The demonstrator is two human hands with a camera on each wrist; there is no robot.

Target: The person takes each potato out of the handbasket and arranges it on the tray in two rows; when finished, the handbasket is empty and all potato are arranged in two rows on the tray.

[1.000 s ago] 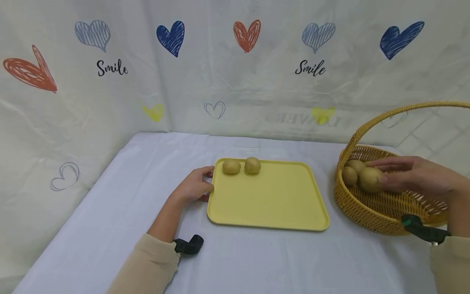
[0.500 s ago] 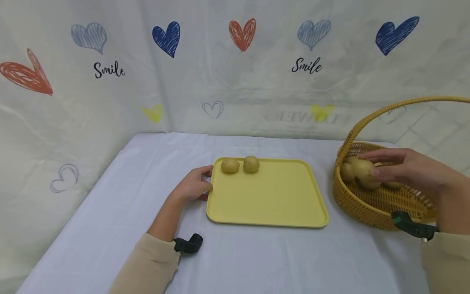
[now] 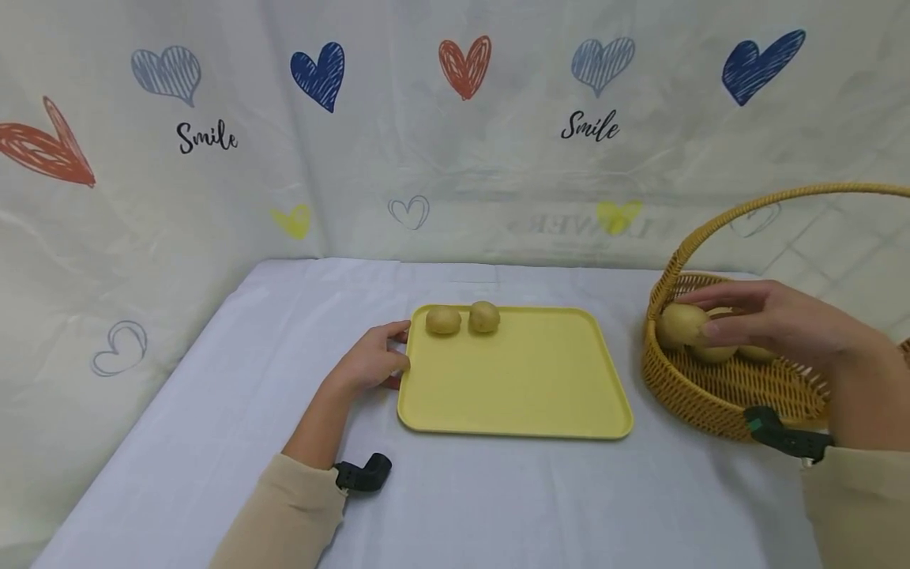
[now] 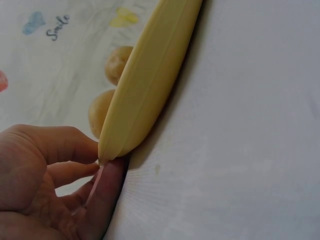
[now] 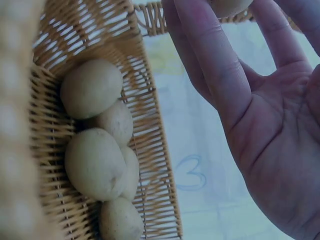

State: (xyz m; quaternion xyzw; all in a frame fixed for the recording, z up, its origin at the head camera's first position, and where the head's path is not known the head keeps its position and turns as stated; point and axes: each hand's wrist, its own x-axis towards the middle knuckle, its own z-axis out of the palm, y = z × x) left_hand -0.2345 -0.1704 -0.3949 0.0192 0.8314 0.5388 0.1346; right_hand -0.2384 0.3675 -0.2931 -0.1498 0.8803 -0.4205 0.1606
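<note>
Head: two potatoes (image 3: pixel 444 320) (image 3: pixel 485 317) on one yellow tray (image 3: pixel 515 383).

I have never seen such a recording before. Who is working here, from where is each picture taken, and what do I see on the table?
No machine works here, only a person's left hand and right hand, both bare. The wide view comes from a camera worn on the head; the two close views come from wrist cameras. On the white cloth are a yellow tray, with two potatoes near its far edge, and, to its right, a wicker basket with more potatoes. The left hand holds the tray's left edge. The right hand pinches a single potato at the basket.
</note>
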